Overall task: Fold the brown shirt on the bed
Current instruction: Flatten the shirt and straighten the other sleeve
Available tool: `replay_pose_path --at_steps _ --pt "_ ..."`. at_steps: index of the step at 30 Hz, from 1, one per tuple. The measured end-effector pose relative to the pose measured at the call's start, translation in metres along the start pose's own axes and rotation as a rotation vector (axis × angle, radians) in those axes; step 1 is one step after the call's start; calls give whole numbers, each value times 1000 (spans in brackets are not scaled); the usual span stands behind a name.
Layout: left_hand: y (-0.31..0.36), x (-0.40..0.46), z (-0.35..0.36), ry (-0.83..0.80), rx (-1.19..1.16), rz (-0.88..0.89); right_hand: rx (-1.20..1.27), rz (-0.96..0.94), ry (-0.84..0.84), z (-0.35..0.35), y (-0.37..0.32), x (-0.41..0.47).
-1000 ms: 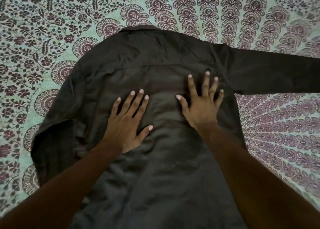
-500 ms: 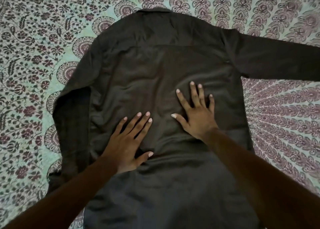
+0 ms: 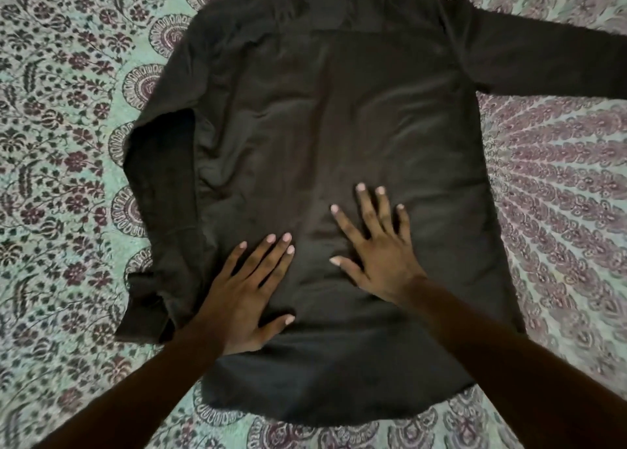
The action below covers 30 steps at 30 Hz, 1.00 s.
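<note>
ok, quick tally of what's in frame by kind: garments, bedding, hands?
Garments: 1, the brown shirt, spread out back side up.
Bedding: 1, the patterned bedsheet beneath it.
Hands: 2, the left hand and the right hand, both flat on the shirt with fingers spread.
Total: 4

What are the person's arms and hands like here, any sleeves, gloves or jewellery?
Both forearms are bare, with no sleeves in view. The left hand and right hand wear no gloves, and no rings, watch or bracelets show. The fingernails are short and pale, with no visible coloured polish.
</note>
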State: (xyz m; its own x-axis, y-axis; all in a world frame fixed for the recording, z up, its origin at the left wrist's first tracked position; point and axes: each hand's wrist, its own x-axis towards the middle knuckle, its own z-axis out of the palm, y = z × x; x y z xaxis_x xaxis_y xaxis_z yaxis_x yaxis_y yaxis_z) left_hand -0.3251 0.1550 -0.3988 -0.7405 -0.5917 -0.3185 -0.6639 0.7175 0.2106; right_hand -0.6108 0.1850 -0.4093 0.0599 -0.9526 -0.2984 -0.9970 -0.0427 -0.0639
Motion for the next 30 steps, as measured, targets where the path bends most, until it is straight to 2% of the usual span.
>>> replay_pose_path --at_steps 4,6,7,10,11,12,14,17,18,20,23,27,30 --pt "7 -33 3 -20 -10 73 -17 -330 -31 17 -37 -66" --pt "11 -49 4 -54 -28 99 -45 -395 -24 20 -42 -91" --pt "13 -58 6 -66 -37 105 -47 -320 -19 19 -42 -98" --pt "20 -78 13 -88 -48 130 49 156 -47 12 -43 -108" --pt "21 -83 15 -94 -48 150 58 202 -70 14 -48 -116" --pt "22 -88 17 -92 -45 168 53 162 -85 19 -55 -127" --pt "23 -91 19 -68 -46 184 38 -34 -108 33 -71 -155" --pt "27 -72 14 53 -56 151 75 -210 -51 39 -87 -185" --pt "28 -58 9 96 -49 118 88 -184 -20 38 -90 -186" --pt "29 -23 -2 138 -22 50 123 25 39 32 -90 -174" --pt "28 15 -5 42 29 12 220 408 9 32 -78 -159" --pt "33 0 6 -37 90 74 225 503 -41 53 -80 -206" --pt "39 -33 12 -77 97 165 296 753 -43 54 -92 -234"
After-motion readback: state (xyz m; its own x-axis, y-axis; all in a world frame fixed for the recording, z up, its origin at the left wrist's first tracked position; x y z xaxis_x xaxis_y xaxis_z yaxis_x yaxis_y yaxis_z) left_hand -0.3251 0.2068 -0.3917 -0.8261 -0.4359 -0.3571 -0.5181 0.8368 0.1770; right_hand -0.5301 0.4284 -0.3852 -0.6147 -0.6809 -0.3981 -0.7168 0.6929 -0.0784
